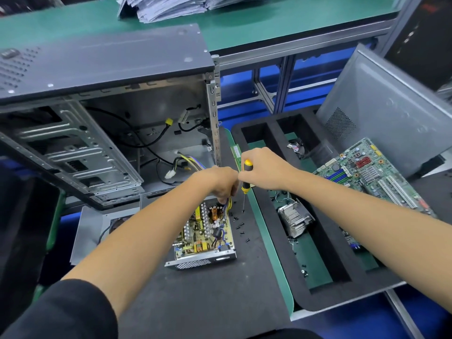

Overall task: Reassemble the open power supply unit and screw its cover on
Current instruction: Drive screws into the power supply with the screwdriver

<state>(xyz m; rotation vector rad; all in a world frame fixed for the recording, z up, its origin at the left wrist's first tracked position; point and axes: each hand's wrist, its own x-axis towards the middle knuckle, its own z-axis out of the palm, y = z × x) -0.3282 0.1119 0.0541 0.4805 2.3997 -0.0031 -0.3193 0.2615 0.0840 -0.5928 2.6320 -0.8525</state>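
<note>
The open power supply unit (205, 237) sits on the near centre of the counter (208, 294), its circuit board exposed upward. I judge the steel shell rigid and fairly heavy, and the board fragile: lift by the outer walls only, never by capacitors or coils. A grey metal panel (89, 231), probably its cover, lies just left of the unit. Loose black screws (241, 227) are scattered just right of it; they are small and roll easily.

My left hand (221, 183) is curled at the far edge of the unit, gripping the wire bundle (227, 206); the wires are soft, so route them without pulling. My right hand (263, 168) is closed around the screwdriver (245, 176), held upright with its tip down among the screws.

To the right stands a foam tray (274, 216). Farther left stands the empty computer case (102, 118).
</note>
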